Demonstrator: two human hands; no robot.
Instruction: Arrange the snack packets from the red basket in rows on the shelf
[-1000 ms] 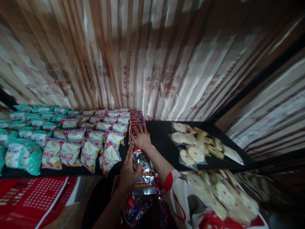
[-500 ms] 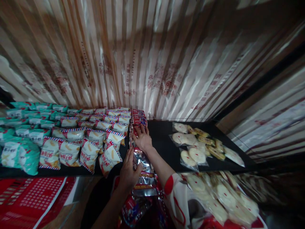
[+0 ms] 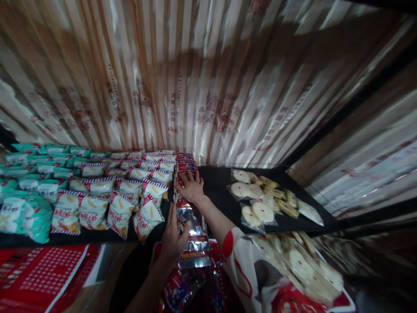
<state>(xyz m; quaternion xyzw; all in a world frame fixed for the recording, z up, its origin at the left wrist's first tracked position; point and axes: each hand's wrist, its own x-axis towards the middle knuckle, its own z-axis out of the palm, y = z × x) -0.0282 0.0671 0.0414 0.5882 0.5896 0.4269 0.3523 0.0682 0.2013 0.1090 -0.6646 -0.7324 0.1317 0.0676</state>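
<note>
Near the middle of the black shelf (image 3: 224, 195), my right hand (image 3: 190, 187) lies flat with fingers spread on the row of dark red packets (image 3: 186, 164) that runs to the back edge. My left hand (image 3: 172, 237) is just below it, fingers curled round the left side of a shiny silver pack (image 3: 196, 232), thumb on its front. That pack hangs over the shelf's front edge, right behind the red row. Red-striped white packets (image 3: 120, 208) sit just to the left, teal packets (image 3: 29, 211) at the left end, and clear biscuit bags (image 3: 257, 211) lie toward the right end.
</note>
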